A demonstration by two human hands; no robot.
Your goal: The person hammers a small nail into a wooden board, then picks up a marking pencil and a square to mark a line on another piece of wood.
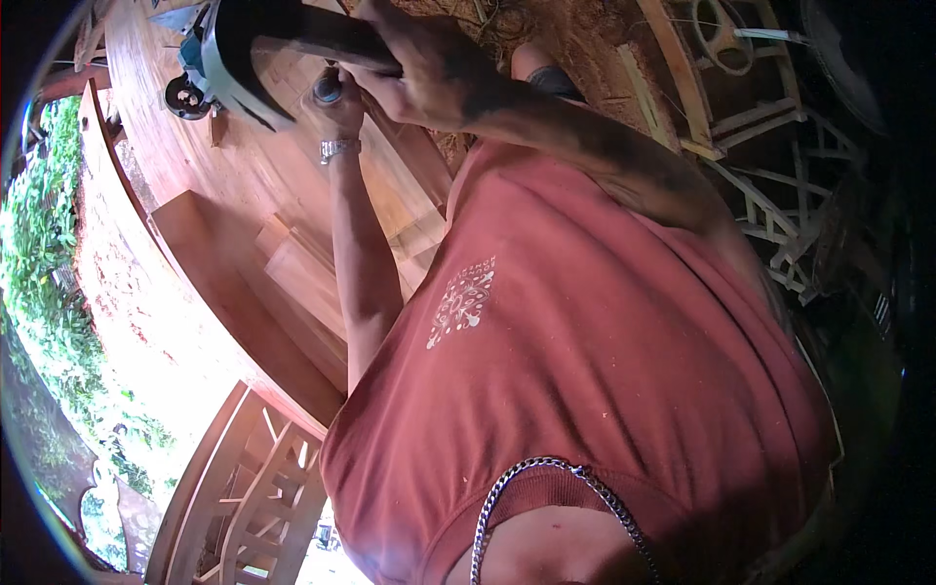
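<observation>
My right hand (414,68) is wrapped round the dark handle of a hammer (336,41), raised close to the view. Its large curved head (239,63) is cut off by the upper edge and looks like a claw. Below and beside it, my left hand (337,119), with a metal watch at the wrist, is closed round an upright tool handle (328,90). The handle's round blue and dark butt end faces up, like a chisel's; its lower end is hidden. Under both hands lies a wide wooden board (263,166).
Beyond the hammer head, a teal power tool (188,90) with a black round part stands on the wood. Loose planks (307,278) and a thick beam (229,283) lie to the left. Wooden frames (249,487) (682,78) stand at lower left and upper right. Shavings cover the ground.
</observation>
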